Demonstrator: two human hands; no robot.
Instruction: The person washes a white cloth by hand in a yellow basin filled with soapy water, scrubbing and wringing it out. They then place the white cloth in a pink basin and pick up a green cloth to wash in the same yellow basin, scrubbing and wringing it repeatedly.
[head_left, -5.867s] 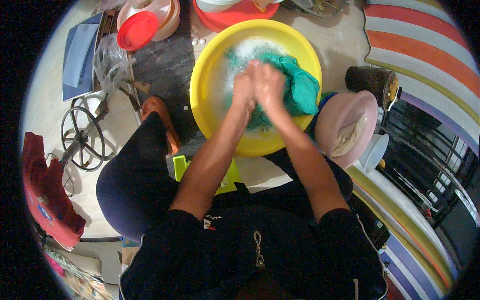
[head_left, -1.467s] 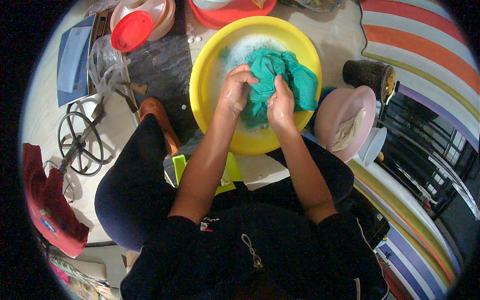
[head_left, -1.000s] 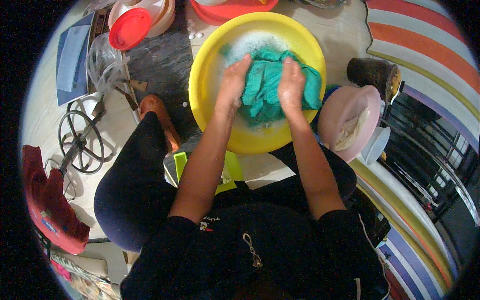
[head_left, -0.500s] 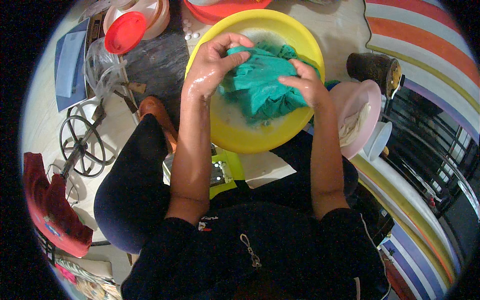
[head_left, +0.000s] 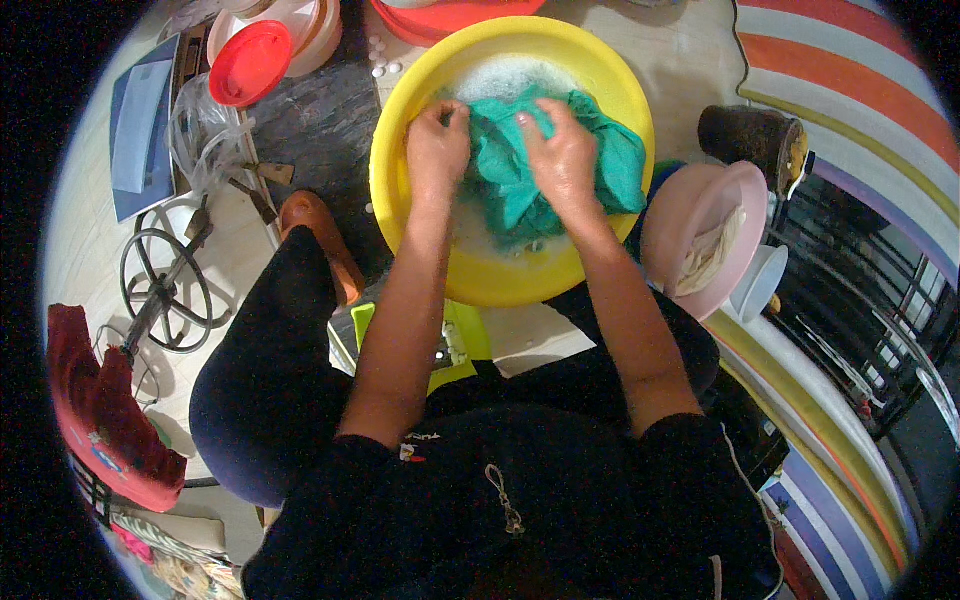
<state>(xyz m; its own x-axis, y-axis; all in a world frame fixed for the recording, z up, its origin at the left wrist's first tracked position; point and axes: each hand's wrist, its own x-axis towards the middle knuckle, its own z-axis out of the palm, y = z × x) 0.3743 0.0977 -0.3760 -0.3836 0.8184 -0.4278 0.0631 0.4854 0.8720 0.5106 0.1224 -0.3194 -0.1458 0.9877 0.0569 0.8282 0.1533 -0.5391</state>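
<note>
both hands grip the green cloth [head_left: 540, 170] in the soapy yellow basin [head_left: 480, 280] on the floor: left hand [head_left: 437, 150] bunching its edge, right hand [head_left: 558, 160] pressing on top. hard scrubbing may slop suds over the rim or tip the basin toward the pink tub [head_left: 690, 220].

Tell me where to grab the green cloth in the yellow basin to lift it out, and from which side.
Grip the green cloth at its bunched top, where the left hand and right hand already press on it, probably coming straight down from above. The yellow basin walls it in all round, and its right part lies draped toward the rim.
</note>
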